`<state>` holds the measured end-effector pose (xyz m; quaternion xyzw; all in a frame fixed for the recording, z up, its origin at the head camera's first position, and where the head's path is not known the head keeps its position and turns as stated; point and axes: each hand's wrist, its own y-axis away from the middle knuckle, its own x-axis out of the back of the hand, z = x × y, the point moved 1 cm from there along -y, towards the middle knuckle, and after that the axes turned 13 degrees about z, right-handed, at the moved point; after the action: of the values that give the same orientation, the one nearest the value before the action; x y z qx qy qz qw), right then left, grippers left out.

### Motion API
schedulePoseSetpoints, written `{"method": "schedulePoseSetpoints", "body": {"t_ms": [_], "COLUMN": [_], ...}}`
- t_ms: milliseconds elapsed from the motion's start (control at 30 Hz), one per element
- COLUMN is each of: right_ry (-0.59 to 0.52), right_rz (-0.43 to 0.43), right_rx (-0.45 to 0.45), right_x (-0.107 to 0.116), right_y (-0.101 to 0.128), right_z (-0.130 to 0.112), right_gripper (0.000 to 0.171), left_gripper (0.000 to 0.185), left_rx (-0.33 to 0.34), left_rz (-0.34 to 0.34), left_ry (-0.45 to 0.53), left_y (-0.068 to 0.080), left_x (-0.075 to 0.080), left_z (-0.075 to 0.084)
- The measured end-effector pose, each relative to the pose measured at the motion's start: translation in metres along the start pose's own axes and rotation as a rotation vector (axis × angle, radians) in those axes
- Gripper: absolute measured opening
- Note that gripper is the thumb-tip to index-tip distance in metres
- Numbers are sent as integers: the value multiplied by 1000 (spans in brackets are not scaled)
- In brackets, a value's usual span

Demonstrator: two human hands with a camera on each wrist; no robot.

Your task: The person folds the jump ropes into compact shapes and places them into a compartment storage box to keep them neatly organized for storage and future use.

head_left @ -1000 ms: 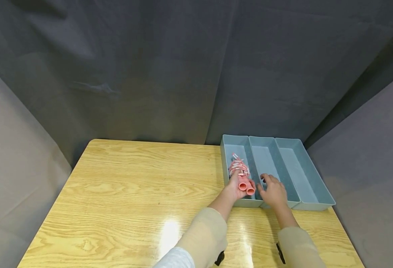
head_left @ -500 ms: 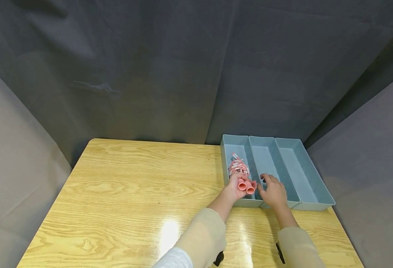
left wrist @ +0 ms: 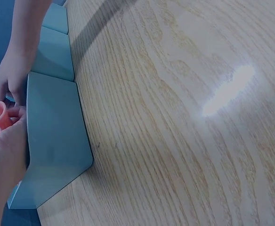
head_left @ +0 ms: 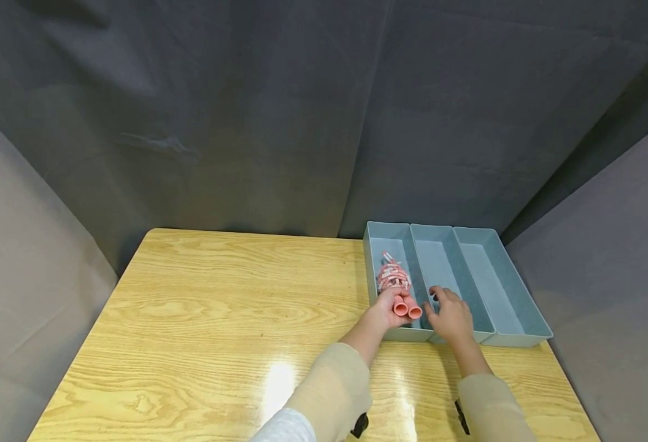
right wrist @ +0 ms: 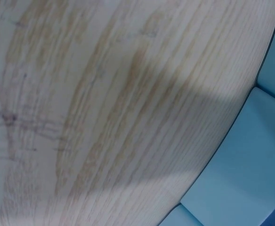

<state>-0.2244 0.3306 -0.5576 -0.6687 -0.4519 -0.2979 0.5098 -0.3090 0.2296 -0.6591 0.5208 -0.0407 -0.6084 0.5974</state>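
A jump rope (head_left: pixel 394 274) with pink and white beads lies bundled in the leftmost blue-grey bin (head_left: pixel 387 232). Its two pink handles (head_left: pixel 414 309) point toward me, their hollow ends showing. My left hand (head_left: pixel 386 308) grips the handles at the bin's near end; the left wrist view also shows a handle (left wrist: pixel 0 115) beside the fingers. Over the near part of the middle bin (head_left: pixel 431 239), close to the wall it shares with the left one, hovers my right hand (head_left: pixel 452 314), loosely bent and holding nothing. The right wrist view catches only a sliver of skin at its edge.
A third bin (head_left: pixel 495 285) stands at the right, against the other two. The bins sit at the right side of a wood-grain table (head_left: pixel 219 319). Dark curtain (head_left: pixel 246 123) hangs behind, with grey cloth panels (head_left: pixel 605 258) on both sides.
My left hand's fingers have shifted around the handles, the thumb now lying across them, and the handle ends have tilted slightly. The beaded rope and my right hand stay in place.
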Motion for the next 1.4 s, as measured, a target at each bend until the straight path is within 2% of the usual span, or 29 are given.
{"method": "schedulePoseSetpoints", "body": {"t_ms": [67,133,233,333,400,500,567,633,733,833,867,1000,1067,1133,1200,1267,1400], "right_ry": [3,5,8,7,7,2,4,6,13,18,17,9,-1,-8,-16,-29,-42], "right_rz": [0,1,-1,-1,0,4,2,-1,0,16,23,35,36,35,34,32,32], "right_rx": [-1,-3,-7,-8,-2,4,4,-1,-4,-5,-3,1,2,0,-2,3,20], "right_x": [0,0,1,1,1,0,0,0,0,0,0,0,0,1,1,1,1], "right_y": [0,-1,-1,0,0,0,0,0,0,0,0,0,0,0,0,0,0], "right_z": [0,0,0,0,1,1,1,1,0,-1,-1,-1,0,0,0,-1,-1], "right_gripper": [33,34,34,34,34,34,34,35,35,35,34,33,33,32,33,33,33], "left_gripper": [28,29,28,22,20,16,18,18,25,29,29,38,45,53,54,53,54], "left_rx": [35,35,50,3,-76,-195,-252,-284,-317,-367,-378,-437,-432,-434,-463,-466,-490], "left_rz": [5,31,30,42,113,171,227,229,296,320,330,383,411,427,425,440,470], "left_ry": [8,1,-22,-86,-142,-199,-218,-242,-330,-401,-405,-422,-441,-467,-461,-471,-496], "left_y": [-49,-72,-90,-95,-85,-72,-52,-35,2,11,7,-19,-29,-47,-76,-112,-210], "left_x": [8,10,14,14,10,7,4,3,-1,-1,-1,4,5,7,13,19,39], "left_z": [-12,-19,-24,-27,-29,-29,-25,-19,-7,-5,-6,-17,-21,-27,-34,-42,-65]}}
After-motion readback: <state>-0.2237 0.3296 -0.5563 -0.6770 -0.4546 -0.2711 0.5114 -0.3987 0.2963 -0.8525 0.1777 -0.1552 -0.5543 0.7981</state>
